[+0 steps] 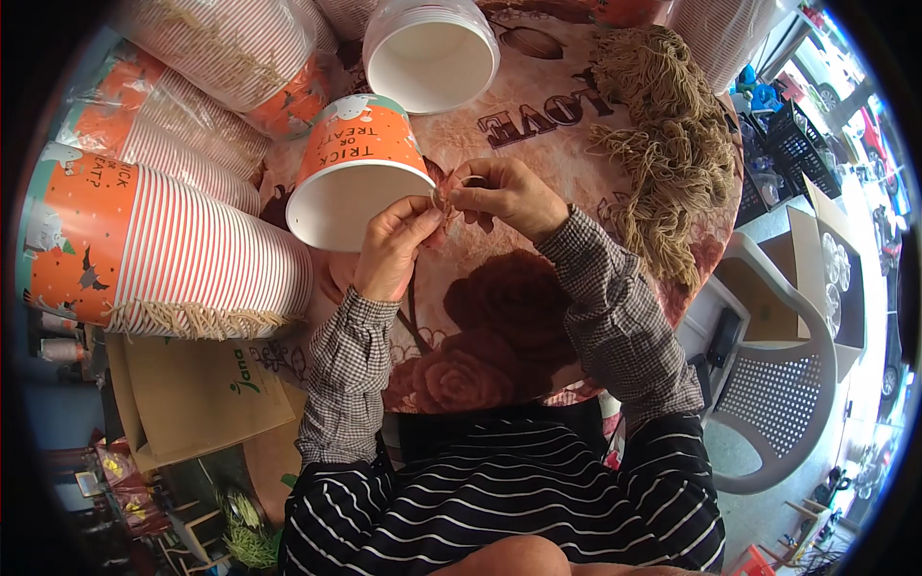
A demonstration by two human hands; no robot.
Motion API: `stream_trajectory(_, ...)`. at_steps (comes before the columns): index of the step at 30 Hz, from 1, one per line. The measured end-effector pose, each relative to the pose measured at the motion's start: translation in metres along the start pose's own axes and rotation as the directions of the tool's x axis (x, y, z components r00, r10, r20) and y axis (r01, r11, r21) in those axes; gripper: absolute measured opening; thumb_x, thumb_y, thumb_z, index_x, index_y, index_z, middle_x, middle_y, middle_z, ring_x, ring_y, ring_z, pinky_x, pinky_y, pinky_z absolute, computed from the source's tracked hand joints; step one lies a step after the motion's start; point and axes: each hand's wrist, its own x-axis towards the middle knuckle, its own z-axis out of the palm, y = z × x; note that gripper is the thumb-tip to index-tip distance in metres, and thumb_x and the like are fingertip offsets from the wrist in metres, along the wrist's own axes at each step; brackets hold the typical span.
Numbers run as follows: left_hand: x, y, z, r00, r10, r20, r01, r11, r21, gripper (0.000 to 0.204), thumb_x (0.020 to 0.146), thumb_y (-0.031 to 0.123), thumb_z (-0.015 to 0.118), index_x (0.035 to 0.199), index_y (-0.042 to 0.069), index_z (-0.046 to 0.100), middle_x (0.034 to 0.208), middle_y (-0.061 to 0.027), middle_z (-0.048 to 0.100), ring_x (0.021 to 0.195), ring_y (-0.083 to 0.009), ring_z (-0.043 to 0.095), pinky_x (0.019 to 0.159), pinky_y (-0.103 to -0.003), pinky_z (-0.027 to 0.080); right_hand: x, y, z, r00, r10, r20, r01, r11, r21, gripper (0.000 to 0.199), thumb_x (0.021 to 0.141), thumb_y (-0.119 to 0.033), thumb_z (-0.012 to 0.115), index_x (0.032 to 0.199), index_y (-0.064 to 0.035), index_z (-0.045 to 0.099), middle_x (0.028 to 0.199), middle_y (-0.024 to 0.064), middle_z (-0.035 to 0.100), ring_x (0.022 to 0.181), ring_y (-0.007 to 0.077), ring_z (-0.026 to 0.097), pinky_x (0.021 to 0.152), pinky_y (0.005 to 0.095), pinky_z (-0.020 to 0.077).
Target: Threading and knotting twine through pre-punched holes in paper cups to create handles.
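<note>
Pinching a thin, tan string [435,200] between their fingertips, the left hand [399,240] and the right hand [509,197] are close together at the right edge of the mouth of a round, orange paper bucket [322,154] with a white inside. Both grips grasp the string; whether it passes through the bucket's wall cannot be told. The bucket lies tilted on the pinkish, rose-patterned bench [451,331], mouth toward the near side. Left of it lies a nested stack of orange, striped-rim buckets [211,240]; at far right, a shaggy tan string heap [663,134].
</note>
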Motion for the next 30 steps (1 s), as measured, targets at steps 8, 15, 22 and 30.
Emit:
stream_trajectory(8, -0.002, 0.004, 0.006, 1.000, 0.004, -0.004, -0.005, 1.000, -0.022, 0.013, 0.091, 0.009, 0.057, 0.099, -0.001, 0.061, 0.089, -0.0030, 0.063, 0.078, -0.0089, 0.058, 0.071, -0.022, 0.048, 0.001, 0.003, 0.002, 1.000, -0.022, -0.018, 0.022, 1.000, 0.010, 0.014, 0.086, -0.015, 0.064, 0.094, -0.0035, 0.061, 0.077, -0.0002, 0.062, 0.065, 0.0059, 0.059, 0.050, 0.0183, 0.0448)
stream_trajectory(15, -0.002, 0.007, 0.010, 0.997, -0.046, -0.065, 0.043, 0.998, -0.041, 0.011, 0.092, 0.010, 0.057, 0.097, 0.001, 0.061, 0.087, -0.0033, 0.063, 0.075, -0.0093, 0.059, 0.068, -0.023, 0.048, 0.001, 0.004, 0.002, 0.998, -0.056, 0.002, 0.056, 0.998, 0.038, 0.009, 0.089, -0.011, 0.062, 0.095, -0.0044, 0.061, 0.083, -0.0005, 0.061, 0.069, 0.0054, 0.057, 0.053, 0.0182, 0.0460)
stream_trajectory(22, 0.001, -0.003, 0.003, 0.995, 0.030, -0.100, -0.029, 1.000, 0.006, 0.012, 0.092, 0.011, 0.057, 0.098, 0.002, 0.062, 0.084, -0.0010, 0.062, 0.070, -0.0070, 0.056, 0.063, -0.021, 0.047, 0.004, 0.009, 0.003, 0.991, -0.133, 0.025, 0.133, 0.991, -0.001, 0.006, 0.089, -0.008, 0.061, 0.094, -0.0054, 0.061, 0.079, -0.0014, 0.061, 0.065, 0.0048, 0.058, 0.051, 0.0180, 0.0451)
stream_trajectory(30, 0.002, -0.005, 0.003, 0.986, 0.093, -0.139, -0.085, 0.994, 0.062, 0.011, 0.091, 0.011, 0.059, 0.095, 0.001, 0.061, 0.083, 0.0001, 0.061, 0.068, -0.0058, 0.055, 0.061, -0.019, 0.046, 0.005, 0.012, 0.007, 0.989, -0.146, 0.009, 0.146, 0.988, -0.047, 0.006, 0.089, -0.009, 0.060, 0.093, -0.0057, 0.061, 0.077, -0.0019, 0.063, 0.065, 0.0044, 0.060, 0.049, 0.0179, 0.0442)
